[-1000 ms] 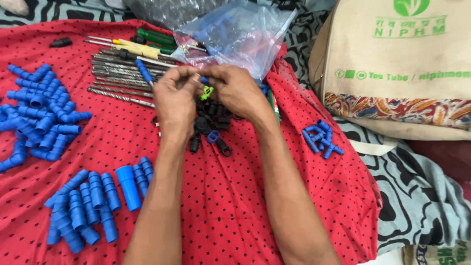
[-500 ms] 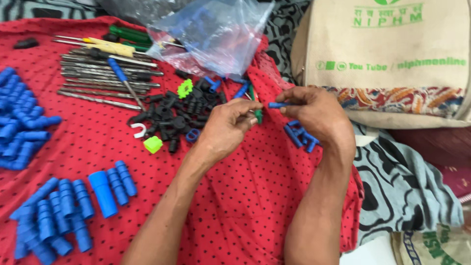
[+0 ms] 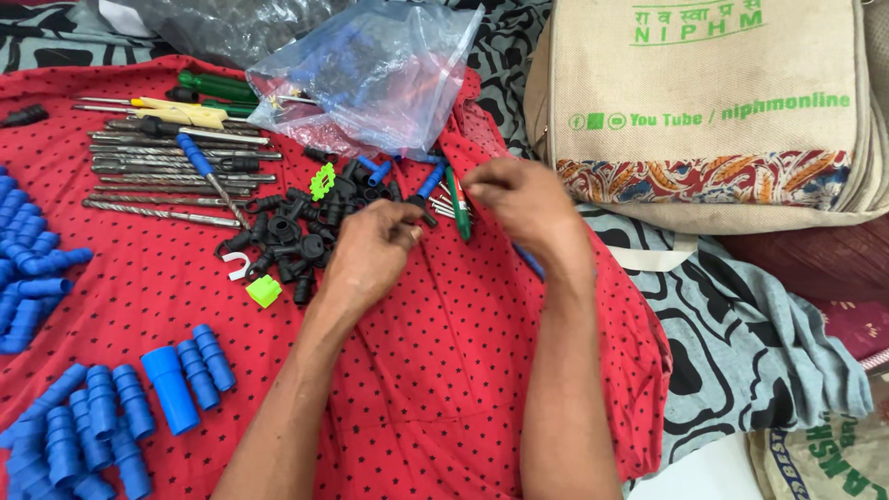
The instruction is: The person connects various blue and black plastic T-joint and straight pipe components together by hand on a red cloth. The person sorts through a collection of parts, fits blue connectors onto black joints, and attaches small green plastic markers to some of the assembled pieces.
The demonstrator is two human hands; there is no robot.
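Both hands had shifted back toward the black fittings [image 3: 294, 239]; left hand [image 3: 370, 255] pinched a small black piece, right hand's [image 3: 519, 199] grip could not be told.

cloth [image 3: 482, 389]: was soft red fabric with black dots
drill bits [image 3: 157, 167]: were dull grey metal
blue caps [image 3: 176, 384]: were smooth, matt plastic
black parts [image 3: 296, 241]: looked like matt plastic
bag [image 3: 380, 65]: was clear, shiny, crinkly plastic
sack [image 3: 704, 56]: was rough woven cloth

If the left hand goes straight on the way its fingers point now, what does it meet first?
Most likely the green-handled tool lying just beyond the fingertips of the left hand, and behind it the right hand. Depth is hard to judge from above, so the hand may pass over the tool.
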